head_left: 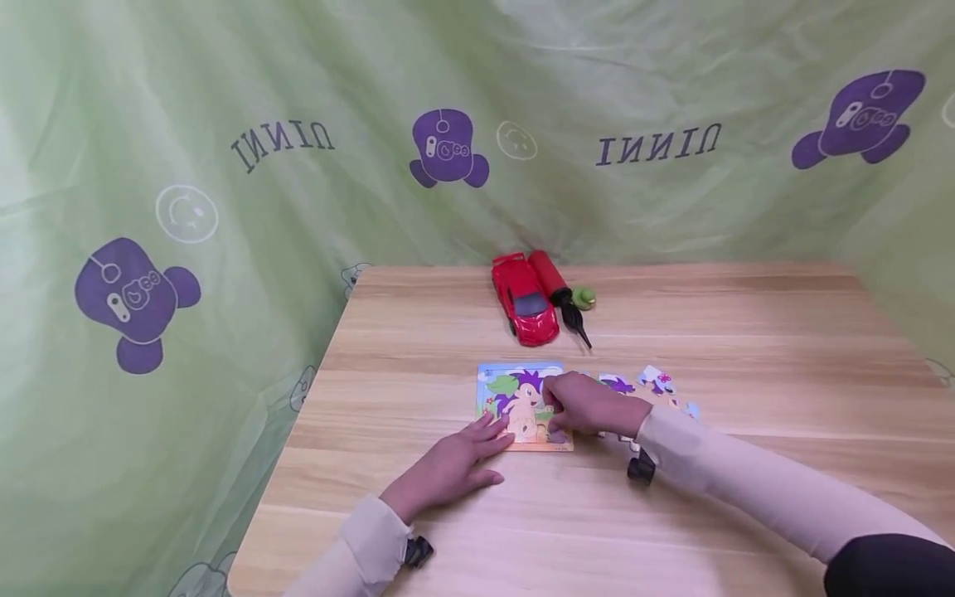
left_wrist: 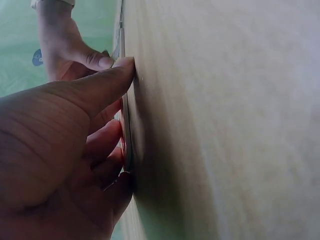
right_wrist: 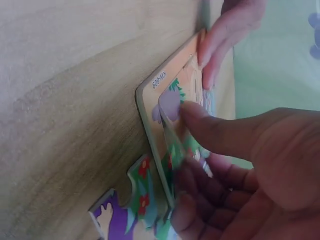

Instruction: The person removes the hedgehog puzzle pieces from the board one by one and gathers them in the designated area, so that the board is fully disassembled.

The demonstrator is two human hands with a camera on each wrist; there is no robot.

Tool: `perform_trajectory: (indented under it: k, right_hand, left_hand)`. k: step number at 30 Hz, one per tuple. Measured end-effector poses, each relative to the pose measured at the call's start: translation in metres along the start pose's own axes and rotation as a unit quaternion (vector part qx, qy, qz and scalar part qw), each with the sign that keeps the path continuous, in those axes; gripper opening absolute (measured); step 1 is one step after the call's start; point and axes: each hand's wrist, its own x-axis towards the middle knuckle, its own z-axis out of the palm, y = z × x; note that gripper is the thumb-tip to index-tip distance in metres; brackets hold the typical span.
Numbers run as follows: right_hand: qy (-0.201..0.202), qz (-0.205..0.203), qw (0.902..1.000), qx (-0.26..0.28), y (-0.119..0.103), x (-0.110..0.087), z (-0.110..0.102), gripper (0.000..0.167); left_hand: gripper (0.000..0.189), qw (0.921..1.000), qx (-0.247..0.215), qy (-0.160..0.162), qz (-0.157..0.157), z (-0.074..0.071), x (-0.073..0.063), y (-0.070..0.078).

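A jigsaw puzzle board with a purple-haired cartoon figure lies flat on the table. My left hand rests at its lower left, fingers extended over the board's edge and thumb on the tabletop. At the board's right side, my right hand pinches a puzzle piece with a grey shape and green grass. In the right wrist view the thumb presses on this piece, which sits tilted in the lower right corner of the frame. Loose puzzle pieces lie beside the board, partly under the right hand.
Several more loose pieces are spread right of the board. Behind it stand a red toy car, a red hand pump with a black nozzle and a small green toy. A green printed curtain hangs behind the wooden table.
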Motion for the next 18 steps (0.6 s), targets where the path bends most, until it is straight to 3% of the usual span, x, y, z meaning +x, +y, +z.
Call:
perform_trajectory:
  k: [9,13,18]
  right_hand:
    - [0.060,-0.032,0.9946,0.079,0.015,-0.006,-0.024,0.016]
    - [0.059,-0.042,0.9928,0.095,0.029,-0.025,-0.041,0.012]
    - [0.031,-0.051,0.9945,0.086,0.056,-0.065,-0.058,0.009]
  left_hand:
    - [0.062,1.0000,-0.003,0.002,0.001,-0.001,0.000,0.000]
    - [0.062,1.0000,-0.004,0.003,0.005,-0.002,0.002,0.000]
    - [0.062,0.9999,-0.013,0.000,0.003,-0.003,0.001,0.001]
